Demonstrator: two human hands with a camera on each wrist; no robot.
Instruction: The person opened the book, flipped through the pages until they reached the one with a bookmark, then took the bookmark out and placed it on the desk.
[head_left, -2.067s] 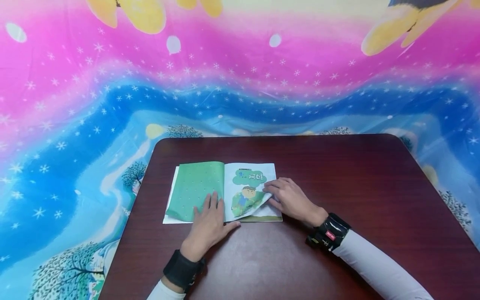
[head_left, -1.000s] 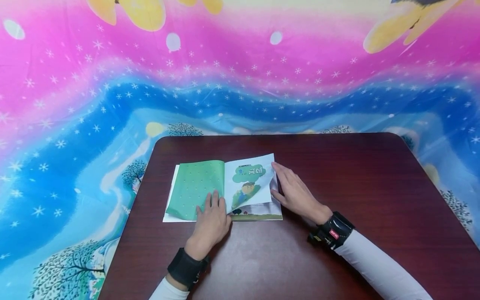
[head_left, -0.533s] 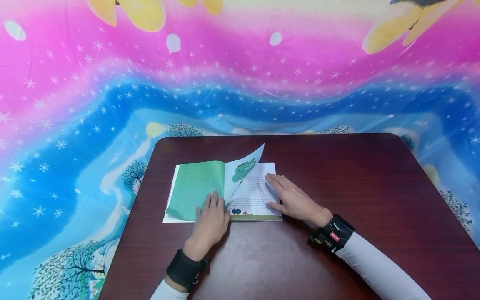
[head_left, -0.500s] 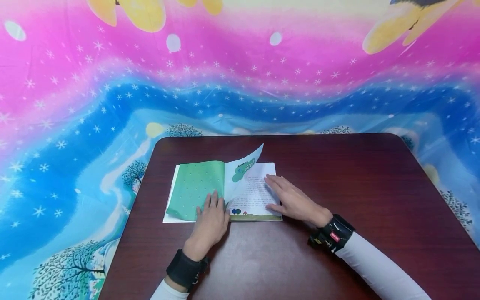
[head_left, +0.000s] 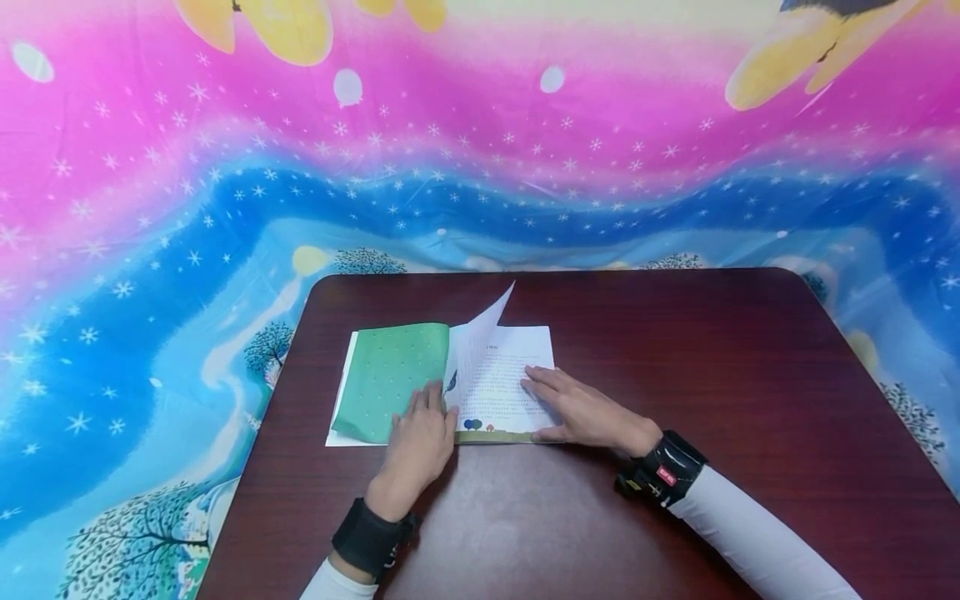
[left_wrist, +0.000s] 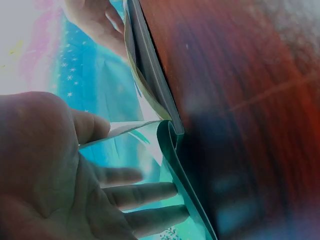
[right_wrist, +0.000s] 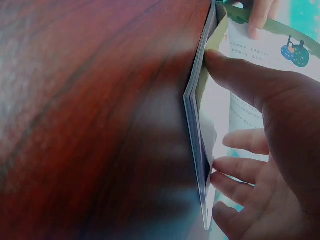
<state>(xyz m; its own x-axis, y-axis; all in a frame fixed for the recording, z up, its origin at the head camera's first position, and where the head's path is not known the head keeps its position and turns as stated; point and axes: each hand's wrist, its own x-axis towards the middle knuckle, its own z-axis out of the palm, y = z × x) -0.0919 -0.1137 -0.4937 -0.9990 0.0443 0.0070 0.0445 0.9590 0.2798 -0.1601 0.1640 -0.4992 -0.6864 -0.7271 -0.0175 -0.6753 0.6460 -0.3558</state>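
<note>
Pink and blue printed cloth [head_left: 187, 125], spread behind the table across the full width of the head view; snowflake motifs, folds, a printed tree [head_left: 142, 533] at lower left.

Table [head_left: 750, 367], dark reddish-brown, glossy, rounded far corners.

Book [head_left: 412, 358], lying opened out on the table, a little left of its middle. Its parts, from the left: a narrow white margin [head_left: 339, 437] showing beside and below the green page; the green page [head_left: 375, 383] itself, dotted with small pale marks and rolling over at the gutter.

Left sleeve [head_left: 337, 582], white, at the lower edge of the view. Left wrist strap [head_left: 367, 537], black.

Left hand [head_left: 422, 437], fingers extended, resting on the green page next to the gutter; in the left wrist view the fingers stand apart and the thumb touches the raised leaf.

Raised leaf [head_left: 483, 329], white, rising from the gutter and leaning to the right; its pointed top corner stands higher than the far edge of the book.

Right-hand page [head_left: 506, 387], white, with lines of small print; along the foot, an olive band and small printed trees [head_left: 472, 424].

Right hand [head_left: 588, 411], thumb set wide of the extended fingers, touching the outer part of the right-hand page; thumb at its lower edge.

Right wrist strap [head_left: 672, 467], black, with a red label. Right sleeve [head_left: 765, 529], white.
</note>
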